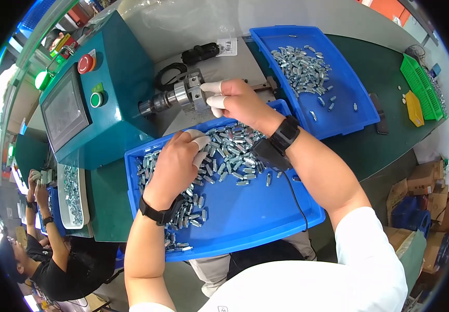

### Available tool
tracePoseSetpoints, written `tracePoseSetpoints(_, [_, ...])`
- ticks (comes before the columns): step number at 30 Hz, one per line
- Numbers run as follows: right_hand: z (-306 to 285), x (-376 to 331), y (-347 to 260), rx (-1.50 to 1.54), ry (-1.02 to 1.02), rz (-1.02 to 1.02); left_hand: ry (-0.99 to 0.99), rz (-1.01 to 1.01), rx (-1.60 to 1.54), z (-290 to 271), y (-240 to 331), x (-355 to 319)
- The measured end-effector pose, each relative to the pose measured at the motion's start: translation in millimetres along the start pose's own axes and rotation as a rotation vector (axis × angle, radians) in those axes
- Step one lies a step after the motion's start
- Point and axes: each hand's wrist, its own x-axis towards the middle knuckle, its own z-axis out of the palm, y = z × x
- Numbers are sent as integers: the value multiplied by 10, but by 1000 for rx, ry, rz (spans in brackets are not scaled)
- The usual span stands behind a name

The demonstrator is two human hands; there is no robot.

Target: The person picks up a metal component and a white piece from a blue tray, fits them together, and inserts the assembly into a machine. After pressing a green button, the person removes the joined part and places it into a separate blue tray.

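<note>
My left hand (175, 158), with white finger cots on its fingertips, is over the near blue tray (235, 218). Its fingers curl together among the small shiny metal pins (235, 145); whatever they pinch is hidden. My right hand (245, 104), also in finger cots, reaches to the metal clamping fixture (190, 93) of a teal bench machine (105, 88). Thumb and forefinger come together against the fixture's right side, and any part between them is too small or covered to make out. Facing the fixture is a dark round spindle (154, 103).
A second blue tray (349, 109) with more metal pins stands at the back right. The machine carries a screen (64, 104), a red stop button (86, 63) and a green button (96, 99). Farther right is a green basket (421, 86). At the left, a co-worker (53, 260) works beside a white tray (83, 192).
</note>
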Motion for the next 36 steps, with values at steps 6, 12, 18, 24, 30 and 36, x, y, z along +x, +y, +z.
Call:
tracePoseSetpoints(6, [-3, -25, -27, -62, -4, -17, -5, 32, -31, 143, 43, 21])
tracePoseSetpoints(12, [4, -8, -39, 2, -25, 13, -10, 12, 27, 191, 30, 10])
tracePoseSetpoints(18, [-4, -25, -71, 7, -35, 20, -17, -21, 36, 207, 25, 29])
tracePoseSetpoints(24, [-32, 29, -3, 20, -42, 13, 21, -59, -12, 262, -7, 8])
tracePoseSetpoints(30, [11, 13, -86, -476, 184, -208, 6, -59, 11, 274, -52, -22])
tracePoseSetpoints(36, [150, -57, -67, -931, 193, -515, -35, -64, 16, 249, -58, -28])
